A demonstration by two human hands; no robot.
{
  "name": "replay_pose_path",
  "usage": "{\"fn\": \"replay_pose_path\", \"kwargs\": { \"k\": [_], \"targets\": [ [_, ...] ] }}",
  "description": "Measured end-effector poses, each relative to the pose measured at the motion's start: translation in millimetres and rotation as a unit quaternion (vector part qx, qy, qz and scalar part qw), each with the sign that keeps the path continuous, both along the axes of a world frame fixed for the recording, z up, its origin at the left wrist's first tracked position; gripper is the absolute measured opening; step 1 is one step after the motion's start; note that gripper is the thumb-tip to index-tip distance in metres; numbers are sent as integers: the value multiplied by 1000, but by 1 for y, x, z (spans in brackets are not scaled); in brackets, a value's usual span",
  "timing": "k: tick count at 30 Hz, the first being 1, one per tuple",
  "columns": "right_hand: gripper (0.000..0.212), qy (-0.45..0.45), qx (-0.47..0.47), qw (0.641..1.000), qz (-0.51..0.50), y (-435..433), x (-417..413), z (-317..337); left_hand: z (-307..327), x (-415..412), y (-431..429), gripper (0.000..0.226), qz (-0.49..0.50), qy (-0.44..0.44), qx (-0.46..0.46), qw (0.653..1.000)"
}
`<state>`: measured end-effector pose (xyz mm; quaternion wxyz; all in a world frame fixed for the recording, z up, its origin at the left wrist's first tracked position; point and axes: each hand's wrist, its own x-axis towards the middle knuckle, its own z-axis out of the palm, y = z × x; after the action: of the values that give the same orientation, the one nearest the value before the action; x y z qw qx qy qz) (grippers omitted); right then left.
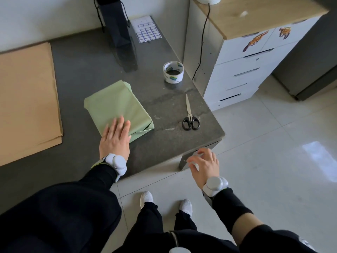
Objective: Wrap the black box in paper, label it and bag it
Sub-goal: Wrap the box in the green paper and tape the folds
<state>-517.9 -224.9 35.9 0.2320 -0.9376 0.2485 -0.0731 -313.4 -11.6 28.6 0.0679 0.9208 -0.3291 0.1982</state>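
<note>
The box (116, 105), wrapped in green, lies left of middle, long way up the frame. The left hand (115, 136) lies flat on its near end. The right hand (204, 163), lower right, is farther; I cannot tell if it holds anything.

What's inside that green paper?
A box-shaped lump, but the green paper covers it nearly all over, so the thing inside is hidden. Only a thin dark gap shows at the near corner fold. The left hand lies flat on top.
</note>
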Motion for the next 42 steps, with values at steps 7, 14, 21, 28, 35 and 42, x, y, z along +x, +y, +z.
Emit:
{"fn": "replay_pose_path", "kwargs": {
  "k": [7, 14, 21, 28, 35, 42],
  "targets": [
    [17, -101, 48, 993, 46, 14, 40, 41, 3, 5, 3, 43, -24, -26, 18, 999],
    [34, -23, 150, 986, 71, 43, 84, 78, 4, 12, 13, 45, -62, -22, 13, 998],
    [7, -20, 174, 983, 47, 79, 115, 70, 9, 26, 25, 50, -113, 4, -41, 993],
    [14, -22, -149, 964, 218, 89, 136, 74, 3, 35, 28, 33, -170, -22, -49, 984],
    [35, 86, -252, 898, 350, 99, 160, 98, 6, 51, 37, 37, -218, -9, -12, 976],
    [37, 184, -272, 860, 391, 116, 186, 112, 9, 60, 39, 39, -259, -1, -37, 965]
  ]
}}
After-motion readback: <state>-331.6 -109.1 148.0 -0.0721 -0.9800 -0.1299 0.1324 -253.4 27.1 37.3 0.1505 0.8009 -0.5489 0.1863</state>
